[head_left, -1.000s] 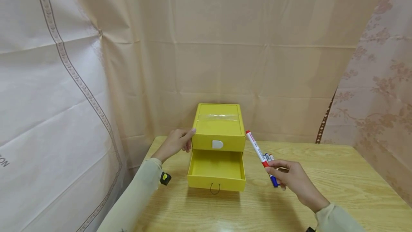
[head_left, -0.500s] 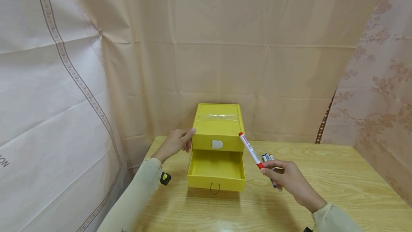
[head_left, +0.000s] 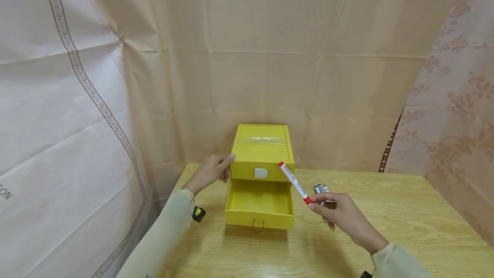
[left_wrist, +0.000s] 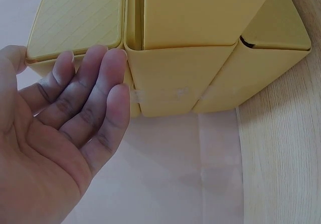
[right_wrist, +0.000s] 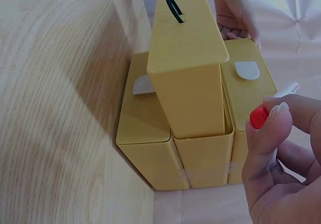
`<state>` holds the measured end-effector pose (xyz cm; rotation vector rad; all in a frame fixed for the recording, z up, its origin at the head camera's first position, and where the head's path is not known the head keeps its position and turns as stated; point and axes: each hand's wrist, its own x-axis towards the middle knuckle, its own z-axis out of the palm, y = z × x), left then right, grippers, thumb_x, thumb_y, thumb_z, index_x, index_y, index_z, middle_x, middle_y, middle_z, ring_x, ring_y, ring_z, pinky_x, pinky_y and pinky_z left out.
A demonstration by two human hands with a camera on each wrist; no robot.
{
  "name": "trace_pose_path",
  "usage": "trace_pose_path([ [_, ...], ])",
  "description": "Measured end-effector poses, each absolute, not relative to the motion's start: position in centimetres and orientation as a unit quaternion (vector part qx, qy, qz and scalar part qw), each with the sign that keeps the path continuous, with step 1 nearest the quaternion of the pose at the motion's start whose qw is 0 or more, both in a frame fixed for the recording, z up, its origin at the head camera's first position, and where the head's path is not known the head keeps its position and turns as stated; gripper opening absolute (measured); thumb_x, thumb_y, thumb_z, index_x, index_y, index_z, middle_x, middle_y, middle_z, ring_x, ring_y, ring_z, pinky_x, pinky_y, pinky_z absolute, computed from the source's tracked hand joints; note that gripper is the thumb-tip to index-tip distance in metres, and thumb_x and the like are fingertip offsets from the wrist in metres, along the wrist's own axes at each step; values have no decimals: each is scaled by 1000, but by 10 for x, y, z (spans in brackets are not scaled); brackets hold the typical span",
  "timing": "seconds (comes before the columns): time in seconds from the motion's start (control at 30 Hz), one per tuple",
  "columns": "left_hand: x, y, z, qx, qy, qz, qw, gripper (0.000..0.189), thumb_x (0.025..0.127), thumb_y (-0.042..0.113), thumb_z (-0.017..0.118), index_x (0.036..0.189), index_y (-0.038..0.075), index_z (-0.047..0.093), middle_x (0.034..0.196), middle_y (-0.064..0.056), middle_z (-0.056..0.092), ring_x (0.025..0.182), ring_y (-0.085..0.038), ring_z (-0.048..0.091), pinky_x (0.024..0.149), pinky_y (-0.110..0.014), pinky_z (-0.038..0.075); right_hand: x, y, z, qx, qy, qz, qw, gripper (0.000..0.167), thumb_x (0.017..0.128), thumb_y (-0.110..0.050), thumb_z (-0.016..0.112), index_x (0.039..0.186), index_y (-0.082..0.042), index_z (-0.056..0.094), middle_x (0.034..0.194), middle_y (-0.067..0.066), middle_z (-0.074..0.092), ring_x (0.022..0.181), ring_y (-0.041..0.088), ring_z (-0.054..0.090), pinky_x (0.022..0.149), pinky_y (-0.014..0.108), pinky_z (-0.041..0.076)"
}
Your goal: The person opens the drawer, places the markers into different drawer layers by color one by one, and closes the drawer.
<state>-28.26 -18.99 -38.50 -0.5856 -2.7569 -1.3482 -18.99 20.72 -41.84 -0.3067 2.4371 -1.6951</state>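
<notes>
A yellow drawer box [head_left: 262,149] stands at the back of the table. Its middle drawer [head_left: 259,220], with a dark cord loop on the front, is pulled out, and its visible inside is bare. My left hand [head_left: 211,170] rests against the box's upper left side; in the left wrist view its slightly bent fingers [left_wrist: 90,78] lie along the edge. With thumb and fingers, my right hand [head_left: 345,218] pinches a red-capped white marker [head_left: 295,182] by its lower red end. The marker tilts up and left, in front of the box's right side. Several other markers [head_left: 320,188] lie behind that hand, partly hidden.
The wooden table [head_left: 397,213] extends right of the box. A beige cloth [head_left: 262,76] hangs close behind it, with a pale sheet [head_left: 58,140] on the left and a floral one [head_left: 459,98] on the right. Clear tape [head_left: 262,140] crosses the box top.
My right hand has moved left with the red marker, whose tip now overlaps the box front. More of the markers behind has come into view. My left hand and the drawer stay put.
</notes>
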Motion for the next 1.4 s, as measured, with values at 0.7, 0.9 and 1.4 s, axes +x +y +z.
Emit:
trace_pose_path([
  [0.7, -282, -189, -385, -189, -880, -436, 14, 69, 104, 65, 42, 76, 8, 69, 73, -13, 69, 66, -31, 68, 70, -47, 58, -192, 196, -419, -149, 836, -523, 71, 30, 95, -34, 77, 113, -10, 76, 69, 10, 59, 50, 12, 47, 44, 28, 47],
  [0.9, -282, -189, -385, -190, -880, -435, 13, 69, 104, 64, 42, 77, 7, 69, 75, -14, 69, 71, -38, 69, 69, -43, 58, -194, 192, -417, -167, 838, -516, 64, 30, 95, -30, 77, 114, -7, 75, 71, 12, 60, 50, 13, 49, 44, 30, 49],
  [1.4, -281, -188, -385, -183, -881, -436, 10, 70, 104, 64, 42, 76, 6, 69, 78, -20, 70, 67, -32, 68, 72, -50, 58, -198, 183, -421, -203, 844, -491, 66, 27, 96, -29, 76, 112, -7, 76, 69, 7, 59, 51, 11, 49, 42, 30, 49],
])
